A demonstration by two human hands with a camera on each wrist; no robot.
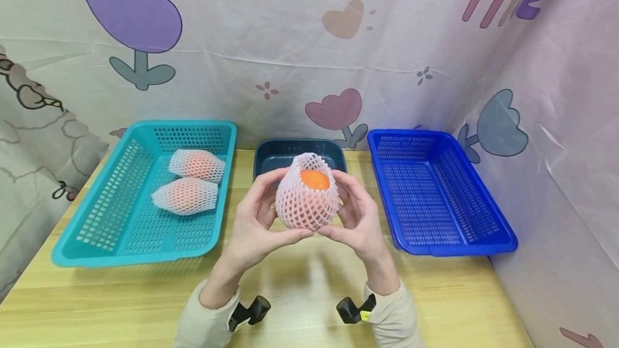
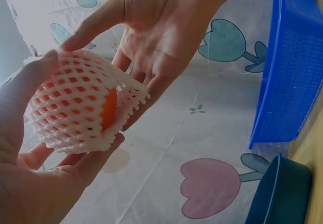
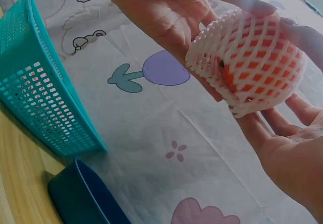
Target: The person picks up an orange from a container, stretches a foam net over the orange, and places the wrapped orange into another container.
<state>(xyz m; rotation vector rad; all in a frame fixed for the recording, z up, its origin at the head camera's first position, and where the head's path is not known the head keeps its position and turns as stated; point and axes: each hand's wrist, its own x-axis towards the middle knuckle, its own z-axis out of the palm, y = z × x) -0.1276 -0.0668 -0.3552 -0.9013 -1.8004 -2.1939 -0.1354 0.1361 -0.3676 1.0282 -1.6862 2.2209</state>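
Observation:
An orange (image 1: 315, 180) sits in a white foam net sleeve (image 1: 302, 205), its bare top showing through the sleeve's opening. My left hand (image 1: 258, 219) grips it from the left, thumb at the lower front. From the other side my right hand (image 1: 357, 216) holds it in the same way, both thumbs almost meeting below. In the left wrist view, the fingers of my left hand (image 2: 55, 178) curl under the sleeve (image 2: 70, 103). The right wrist view shows a small dark spot on the orange (image 3: 229, 77) near the sleeve's open end. The fruit is held up above the table.
On the left, a teal basket (image 1: 223, 208) holds two net-wrapped fruits (image 1: 186, 196). A dark teal bin (image 1: 261, 149) stands behind my hands, partly covered by them. At the right is a blue basket (image 1: 411, 197). A patterned curtain (image 1: 271, 26) hangs behind the wooden table (image 1: 121, 299).

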